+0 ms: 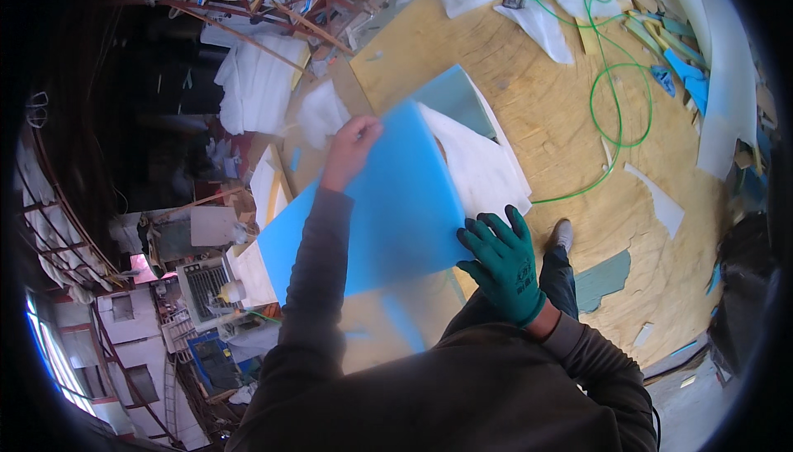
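A blue sheet (392, 204), foam by its look, stretches across in front of me, slightly blurred. My bare left hand (355, 151) is closed at its far left edge, fingertips curled onto the blue. On my right hand (502, 266) is a dark green work glove; its fingers are spread against the sheet's near right corner. White padding (479, 163) shows past the blue sheet's right edge. Beyond that is a grey-green panel (462, 109) with a pale border. What supports the blue sheet is hidden.
A worn plywood surface (545, 122) spreads out ahead and right, crossed by a looping green hose or cord (611, 113). White foam sheets (256, 80) and offcuts lie at the far left. Scraps and strips pile up at the far right. My shoe (562, 236) stands beyond the glove.
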Demonstrator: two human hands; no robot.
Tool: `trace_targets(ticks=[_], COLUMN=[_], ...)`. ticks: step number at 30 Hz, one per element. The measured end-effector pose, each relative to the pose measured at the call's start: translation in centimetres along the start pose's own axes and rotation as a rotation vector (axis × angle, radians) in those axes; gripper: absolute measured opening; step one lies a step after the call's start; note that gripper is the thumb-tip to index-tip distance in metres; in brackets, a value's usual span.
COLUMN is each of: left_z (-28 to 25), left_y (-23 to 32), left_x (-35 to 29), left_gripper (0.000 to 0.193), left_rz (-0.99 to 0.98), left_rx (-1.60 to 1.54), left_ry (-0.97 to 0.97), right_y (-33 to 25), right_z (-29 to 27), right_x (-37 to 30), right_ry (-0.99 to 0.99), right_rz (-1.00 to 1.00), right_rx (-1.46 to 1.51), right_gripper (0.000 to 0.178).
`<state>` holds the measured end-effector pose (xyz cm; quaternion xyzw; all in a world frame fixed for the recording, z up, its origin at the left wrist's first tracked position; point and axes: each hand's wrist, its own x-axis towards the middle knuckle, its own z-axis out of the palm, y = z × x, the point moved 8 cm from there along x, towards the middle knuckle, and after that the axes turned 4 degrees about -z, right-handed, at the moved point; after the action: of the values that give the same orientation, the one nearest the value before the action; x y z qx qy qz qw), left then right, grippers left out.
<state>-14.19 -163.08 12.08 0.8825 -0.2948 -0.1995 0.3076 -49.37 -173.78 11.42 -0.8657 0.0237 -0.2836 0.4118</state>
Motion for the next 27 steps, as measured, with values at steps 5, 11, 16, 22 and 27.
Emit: trace_targets(ticks=[5,11,16,22,27], left_z=[0.2,0.4,0.9,3.6,3.9], left_y=[0.0,-0.7,0.4,3.2,10.6], left_x=[0.0,0.3,0.7,2.0,1.7], left_gripper=[0.022,0.022,0.023,0.032,0.027], left_rz=[0.003,0.02,0.092,-0.007,0.422], left_rx=[0.044,0.045,0.034,0.041,0.288], left_ry=[0.015,0.025,0.088,-0.065,0.062], right_y=[0.3,0.6,0.4,0.4,0.3], right_z=[0.2,0.2,0.4,0.7,0.4], right_x=[-0.4,-0.4,-0.4,-0.6,-0.5], right_ry=[0.021,0.014,0.028,0.045,0.055], right_rz=[0.0,0.034,0.007,0.022,0.029], right_rx=[0.006,-0.012,-0.009,-0.013,-0.003], right_gripper=[0.054,0.05,0.055,0.057,0.059])
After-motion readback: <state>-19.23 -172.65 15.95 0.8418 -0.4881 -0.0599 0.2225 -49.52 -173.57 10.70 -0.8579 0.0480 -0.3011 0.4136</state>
